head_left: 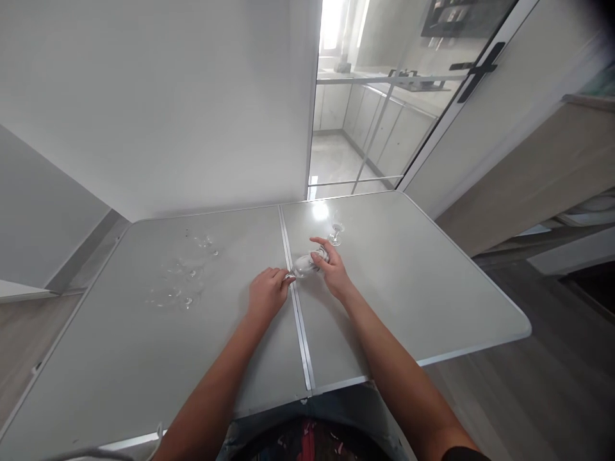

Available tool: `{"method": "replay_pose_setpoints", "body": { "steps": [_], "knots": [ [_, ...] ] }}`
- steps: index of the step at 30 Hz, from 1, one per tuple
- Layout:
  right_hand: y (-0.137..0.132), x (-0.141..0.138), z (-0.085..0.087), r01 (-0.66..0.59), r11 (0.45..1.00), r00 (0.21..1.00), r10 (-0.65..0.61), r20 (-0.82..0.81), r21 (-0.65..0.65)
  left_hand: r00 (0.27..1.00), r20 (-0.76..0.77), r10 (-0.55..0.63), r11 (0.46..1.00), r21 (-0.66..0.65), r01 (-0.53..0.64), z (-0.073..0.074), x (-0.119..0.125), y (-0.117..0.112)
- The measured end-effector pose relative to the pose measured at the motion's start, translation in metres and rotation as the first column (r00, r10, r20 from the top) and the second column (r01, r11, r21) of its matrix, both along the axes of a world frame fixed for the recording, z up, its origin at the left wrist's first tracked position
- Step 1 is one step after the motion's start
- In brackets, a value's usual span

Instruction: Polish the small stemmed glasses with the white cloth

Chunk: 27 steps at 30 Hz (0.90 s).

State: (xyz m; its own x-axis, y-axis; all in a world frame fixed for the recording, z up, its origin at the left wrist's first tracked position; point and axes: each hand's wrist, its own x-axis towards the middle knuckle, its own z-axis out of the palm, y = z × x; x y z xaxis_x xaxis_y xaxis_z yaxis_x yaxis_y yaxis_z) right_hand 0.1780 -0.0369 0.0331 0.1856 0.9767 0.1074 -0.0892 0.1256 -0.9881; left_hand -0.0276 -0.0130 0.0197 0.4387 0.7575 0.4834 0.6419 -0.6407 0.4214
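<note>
Above the table's seam a clear stemmed glass [303, 265] is held tilted nearly sideways between my two hands. My left hand [268, 293] is closed, pinching its narrow end on the left. On the right, my right hand [332, 269] grips the wider end, with the thumb over it and the index finger reaching beyond. A whitish patch shows by those right fingers; I cannot tell whether it is cloth or glare. Just beyond my right hand another clear stemmed glass [336, 234] is on the table.
Several clear stemmed glasses [185, 275] lie on the left half of the pale table [408, 282]. A metal seam [302, 326] splits the tabletop. Behind it are a white wall [192, 115] and a glass door [369, 128]. A cord [157, 435] is at the front left edge.
</note>
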Motion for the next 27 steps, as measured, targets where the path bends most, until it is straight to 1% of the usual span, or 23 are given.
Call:
{"method": "replay_pose_setpoints", "body": {
  "steps": [2, 3, 4, 5, 6, 8, 9, 10, 11, 12, 13, 14, 15, 16, 18, 19, 20, 21, 22, 24, 25, 26, 27],
  "knots": [
    [-0.001, 0.009, 0.002, -0.130, 0.990, 0.983, 0.122, 0.134, 0.050, 0.997, 0.067, -0.029, 0.973, -0.229, 0.044, 0.004, 0.001, -0.005],
    [-0.002, 0.014, 0.003, -0.220, 0.973, 0.959, 0.202, 0.199, 0.072, 0.989, 0.138, -0.057, 0.923, -0.371, 0.105, 0.007, 0.001, -0.006],
    [-0.004, 0.020, 0.004, -0.308, 0.947, 0.926, 0.278, 0.255, 0.088, 0.971, 0.224, -0.079, 0.833, -0.520, 0.188, 0.009, 0.000, -0.005],
    [-0.005, 0.025, 0.005, -0.386, 0.917, 0.891, 0.342, 0.299, 0.102, 0.946, 0.315, -0.083, 0.701, -0.656, 0.280, 0.011, -0.002, -0.004],
    [-0.006, 0.029, 0.006, -0.445, 0.888, 0.859, 0.388, 0.335, 0.114, 0.915, 0.399, -0.056, 0.541, -0.758, 0.363, 0.012, -0.004, -0.001],
    [-0.008, 0.034, 0.006, -0.507, 0.849, 0.817, 0.419, 0.395, 0.148, 0.864, 0.499, 0.069, 0.226, -0.851, 0.474, 0.013, -0.009, 0.005],
    [-0.008, 0.035, 0.005, -0.519, 0.838, 0.807, 0.415, 0.420, 0.167, 0.847, 0.514, 0.136, 0.108, -0.857, 0.503, 0.011, -0.011, 0.008],
    [-0.008, 0.035, 0.005, -0.526, 0.830, 0.799, 0.409, 0.441, 0.185, 0.835, 0.518, 0.187, 0.024, -0.852, 0.523, 0.010, -0.012, 0.011],
    [-0.008, 0.035, 0.004, -0.533, 0.822, 0.793, 0.403, 0.457, 0.198, 0.828, 0.518, 0.215, -0.026, -0.844, 0.535, 0.009, -0.014, 0.012],
    [-0.008, 0.034, 0.004, -0.534, 0.820, 0.790, 0.396, 0.468, 0.207, 0.826, 0.520, 0.215, -0.038, -0.841, 0.540, 0.007, -0.014, 0.013],
    [-0.008, 0.033, 0.004, -0.522, 0.826, 0.795, 0.382, 0.470, 0.212, 0.829, 0.526, 0.191, -0.003, -0.844, 0.537, 0.007, -0.015, 0.013],
    [-0.008, 0.031, 0.004, -0.491, 0.844, 0.814, 0.356, 0.458, 0.216, 0.834, 0.532, 0.148, 0.081, -0.847, 0.525, 0.006, -0.015, 0.012],
    [-0.008, 0.029, 0.005, -0.442, 0.870, 0.844, 0.321, 0.430, 0.218, 0.845, 0.526, 0.095, 0.209, -0.841, 0.499, 0.006, -0.015, 0.011],
    [-0.007, 0.027, 0.005, -0.384, 0.899, 0.877, 0.285, 0.386, 0.210, 0.864, 0.502, 0.034, 0.370, -0.810, 0.455, 0.007, -0.014, 0.010],
    [-0.006, 0.022, 0.005, -0.273, 0.949, 0.937, 0.226, 0.267, 0.155, 0.916, 0.395, -0.071, 0.701, -0.634, 0.327, 0.007, -0.013, 0.008],
    [-0.005, 0.020, 0.005, -0.236, 0.966, 0.956, 0.211, 0.205, 0.109, 0.941, 0.323, -0.103, 0.821, -0.506, 0.264, 0.006, -0.012, 0.008],
    [-0.004, 0.017, 0.005, -0.214, 0.975, 0.967, 0.204, 0.154, 0.055, 0.959, 0.255, -0.123, 0.899, -0.380, 0.216, 0.005, -0.011, 0.007],
    [-0.003, 0.015, 0.005, -0.204, 0.979, 0.972, 0.202, 0.122, 0.003, 0.971, 0.200, -0.135, 0.943, -0.276, 0.187, 0.004, -0.010, 0.007],
    [-0.002, 0.014, 0.005, -0.200, 0.979, 0.972, 0.202, 0.116, -0.035, 0.976, 0.165, -0.142, 0.961, -0.212, 0.176, 0.002, -0.010, 0.007],
    [-0.002, 0.012, 0.004, -0.219, 0.974, 0.958, 0.226, 0.177, -0.056, 0.974, 0.177, -0.143, 0.954, -0.236, 0.183, 0.000, -0.009, 0.008],
    [-0.001, 0.012, 0.004, -0.246, 0.968, 0.941, 0.249, 0.228, -0.042, 0.967, 0.214, -0.141, 0.924, -0.323, 0.206, -0.001, -0.008, 0.008],
    [-0.002, 0.014, 0.005, -0.285, 0.958, 0.919, 0.278, 0.279, -0.017, 0.954, 0.270, -0.131, 0.862, -0.444, 0.244, -0.002, -0.009, 0.009],
    [-0.002, 0.015, 0.005, -0.336, 0.942, 0.893, 0.314, 0.323, 0.014, 0.936, 0.337, -0.105, 0.759, -0.580, 0.294, -0.002, -0.010, 0.010]
  ]
}}
